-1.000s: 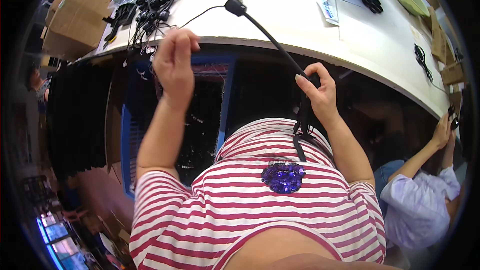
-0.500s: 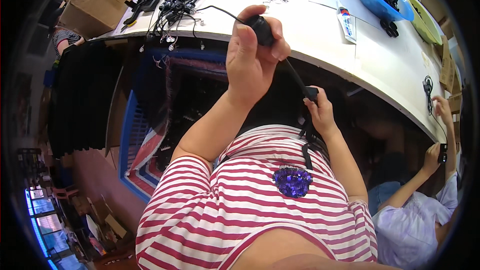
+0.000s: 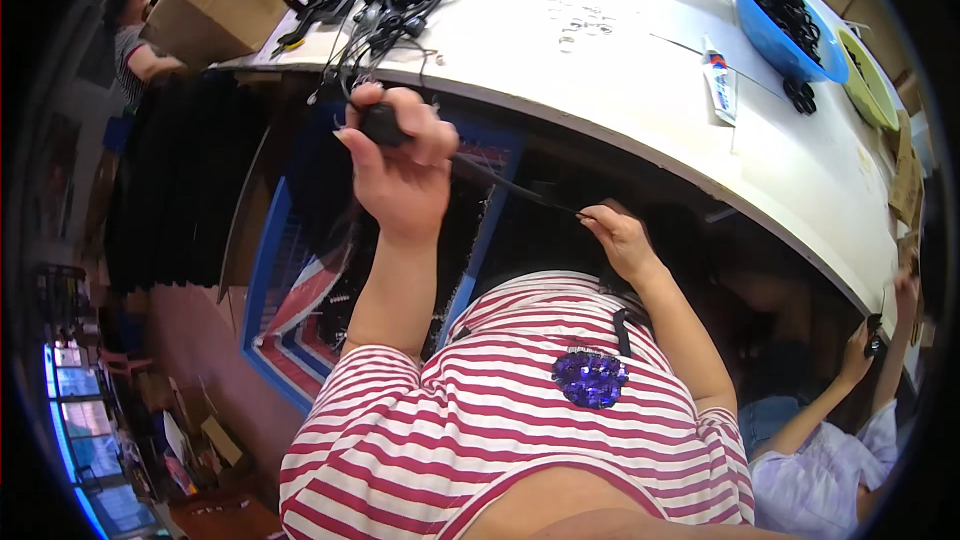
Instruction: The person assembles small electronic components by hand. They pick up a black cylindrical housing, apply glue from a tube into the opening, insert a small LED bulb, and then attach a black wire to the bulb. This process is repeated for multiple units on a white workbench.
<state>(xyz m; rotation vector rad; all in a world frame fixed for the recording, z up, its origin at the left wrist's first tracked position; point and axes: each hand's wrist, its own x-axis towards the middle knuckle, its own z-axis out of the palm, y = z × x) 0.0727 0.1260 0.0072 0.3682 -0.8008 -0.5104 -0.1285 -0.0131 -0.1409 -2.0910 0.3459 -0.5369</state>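
Observation:
My left hand (image 3: 405, 180) is raised in front of the table edge, fingers wrapped round a black rounded piece (image 3: 384, 126) whose exact kind I cannot make out. A thin black cable (image 3: 515, 185) stretches from that hand down to my right hand (image 3: 622, 240), which pinches it between thumb and fingertips near my waist. Just beyond my left hand, a tangled pile of black cables (image 3: 405, 0) with small silvery ends hangs partly over the table's edge.
On the white table (image 3: 640, 130) lie small metal rings (image 3: 580, 20), a tube (image 3: 719, 85), a blue basin (image 3: 785, 30) of black parts and a green basin (image 3: 868, 80). A blue crate (image 3: 262, 290) stands below. At right, a co-worker's hand (image 3: 857, 355) holds a black part.
My left hand has moved left and towards me with the black piece. My right hand shifted slightly down the picture, and a long thin stretch of cable now spans between them.

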